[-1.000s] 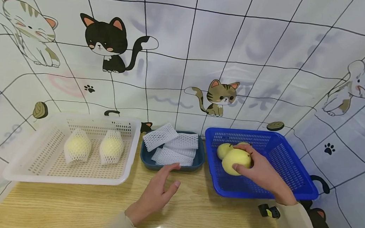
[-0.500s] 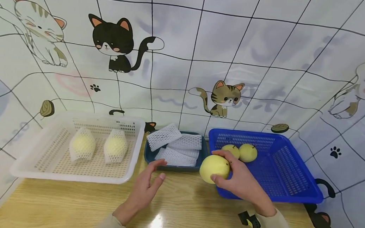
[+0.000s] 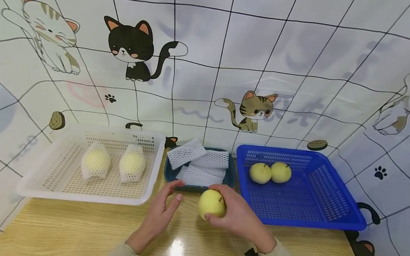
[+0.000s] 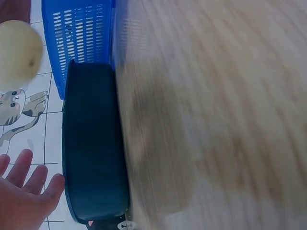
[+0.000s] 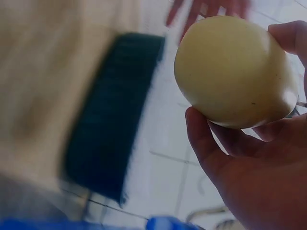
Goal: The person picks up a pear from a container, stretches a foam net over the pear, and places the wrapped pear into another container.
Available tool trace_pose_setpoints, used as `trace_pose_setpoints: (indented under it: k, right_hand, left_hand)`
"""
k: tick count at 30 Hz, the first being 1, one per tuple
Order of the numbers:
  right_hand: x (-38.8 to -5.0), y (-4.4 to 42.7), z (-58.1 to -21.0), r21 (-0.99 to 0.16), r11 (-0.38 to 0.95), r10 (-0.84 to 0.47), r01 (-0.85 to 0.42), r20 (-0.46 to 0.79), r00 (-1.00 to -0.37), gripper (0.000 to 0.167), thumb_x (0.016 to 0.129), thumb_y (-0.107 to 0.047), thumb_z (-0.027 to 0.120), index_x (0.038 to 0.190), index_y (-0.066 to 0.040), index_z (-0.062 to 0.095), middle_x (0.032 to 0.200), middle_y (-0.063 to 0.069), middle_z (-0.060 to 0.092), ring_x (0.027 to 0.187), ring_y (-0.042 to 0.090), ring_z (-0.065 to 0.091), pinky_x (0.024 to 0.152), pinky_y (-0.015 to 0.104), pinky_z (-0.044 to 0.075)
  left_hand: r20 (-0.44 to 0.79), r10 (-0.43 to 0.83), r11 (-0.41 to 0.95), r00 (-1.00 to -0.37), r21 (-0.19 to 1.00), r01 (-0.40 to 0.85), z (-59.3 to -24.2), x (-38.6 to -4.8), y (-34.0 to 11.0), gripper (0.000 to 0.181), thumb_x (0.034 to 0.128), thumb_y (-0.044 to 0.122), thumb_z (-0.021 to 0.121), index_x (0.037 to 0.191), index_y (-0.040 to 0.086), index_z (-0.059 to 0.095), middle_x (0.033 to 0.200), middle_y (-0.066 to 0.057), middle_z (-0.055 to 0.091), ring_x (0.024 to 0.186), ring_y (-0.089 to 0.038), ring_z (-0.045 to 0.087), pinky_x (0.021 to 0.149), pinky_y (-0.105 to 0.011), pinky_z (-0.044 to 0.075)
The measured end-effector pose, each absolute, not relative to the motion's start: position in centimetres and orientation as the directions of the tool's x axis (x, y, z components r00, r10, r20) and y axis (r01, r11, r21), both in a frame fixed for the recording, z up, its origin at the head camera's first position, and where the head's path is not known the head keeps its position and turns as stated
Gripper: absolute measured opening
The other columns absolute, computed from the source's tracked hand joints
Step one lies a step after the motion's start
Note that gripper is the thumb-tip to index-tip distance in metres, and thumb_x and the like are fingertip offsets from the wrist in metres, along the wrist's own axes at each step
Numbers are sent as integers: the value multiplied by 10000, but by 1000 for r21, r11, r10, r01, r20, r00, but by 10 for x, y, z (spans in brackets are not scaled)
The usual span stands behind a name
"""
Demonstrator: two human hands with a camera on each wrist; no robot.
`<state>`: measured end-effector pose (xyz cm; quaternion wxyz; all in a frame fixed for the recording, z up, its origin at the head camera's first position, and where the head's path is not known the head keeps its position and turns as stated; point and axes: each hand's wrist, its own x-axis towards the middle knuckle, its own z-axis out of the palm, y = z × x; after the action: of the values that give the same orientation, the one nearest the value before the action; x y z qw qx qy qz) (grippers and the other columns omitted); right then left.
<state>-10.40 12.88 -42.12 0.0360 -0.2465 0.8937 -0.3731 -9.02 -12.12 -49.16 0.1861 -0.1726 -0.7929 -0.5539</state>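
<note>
A yellow-green pear (image 3: 211, 204) with a short dark stem is gripped by my right hand (image 3: 238, 215) above the table, in front of the small dark teal tray (image 3: 191, 188). The right wrist view shows fingers and thumb curled round the same pear (image 5: 235, 72). To its left my left hand (image 3: 158, 212) is held with fingers and thumb spread, touching nothing. White foam net sleeves (image 3: 199, 176) lie piled in the teal tray. Two more pears (image 3: 270, 173) sit side by side in the blue basket (image 3: 298, 223).
At the left stands a white plastic basket (image 3: 82, 198) with two pears in foam nets (image 3: 132, 163). All containers rest on a wooden table (image 3: 112, 228), against a wall covering (image 3: 197, 36) printed with cats.
My right hand has lifted the pear out of the blue basket and carried it left, to the front of the teal tray. The left hand has shifted slightly left, its fingers still spread.
</note>
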Motion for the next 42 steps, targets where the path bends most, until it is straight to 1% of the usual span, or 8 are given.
trace_pose_setpoints:
  k: [5,9,16,20,28,32,37,42]
  right_hand:
    - [-105,114,-443,-643,636,-504,-425,70,-861,705,786,-381,850,1373,-98,579,1272,4,629,1014,177,601,798,386,532]
    - [-106,105,-456,-584,666,-528,-464,70,-846,672,787,-406,831,1337,-100,594,1212,-10,634,985,157,590,802,387,518]
    - [-109,97,-469,-522,690,-536,-502,97,-838,621,790,-390,827,1303,-115,610,1172,-17,557,913,110,553,752,304,515]
    - [-111,95,-473,-504,699,-531,-507,108,-840,642,784,-394,830,1306,-102,594,1153,-13,562,906,110,546,751,305,514]
    - [-113,93,-478,-502,701,-543,-506,82,-835,659,797,-410,832,1325,-92,596,1182,-6,593,953,110,560,794,313,521]
    - [-113,94,-476,-511,696,-551,-504,71,-832,670,806,-424,834,1345,-105,595,1186,-11,597,954,115,567,785,323,519]
    - [-113,98,-476,-510,697,-551,-504,68,-832,737,811,-471,833,1393,-100,575,1273,18,604,1064,159,597,870,394,537]
    - [-108,103,-474,-563,665,-539,-490,92,-838,773,826,-518,816,1429,-108,561,1363,36,593,1205,212,591,975,478,519]
  left_hand:
    - [479,76,339,-874,813,474,-494,-89,-124,407,978,55,624,1380,7,575,1376,-111,634,1282,-269,577,1029,-544,485]
    - [465,85,353,-881,813,463,-494,-88,-125,405,986,75,620,1376,-24,571,1379,-158,621,1290,-283,566,1017,-571,484]
    - [455,80,409,-887,797,445,-497,-86,-126,396,990,109,633,1374,21,593,1378,-70,627,1275,-262,576,1009,-503,499]
    - [463,80,428,-883,784,450,-498,-86,-126,395,989,121,636,1375,48,600,1378,-59,626,1276,-260,578,1013,-481,502]
    - [463,88,450,-882,771,450,-495,-86,-125,393,1004,143,634,1383,49,596,1405,-55,610,1314,-267,562,1037,-491,496]
    - [507,99,458,-856,740,491,-490,-89,-123,400,984,116,659,1377,71,602,1424,-62,596,1341,-269,545,1081,-486,460]
    - [531,125,482,-838,706,519,-469,-100,-116,370,993,115,657,1356,64,603,1443,-98,560,1357,-279,521,1085,-504,448]
    - [501,115,519,-858,706,482,-446,-117,-111,309,1008,114,624,1312,64,637,1452,-119,543,1346,-300,521,1029,-522,481]
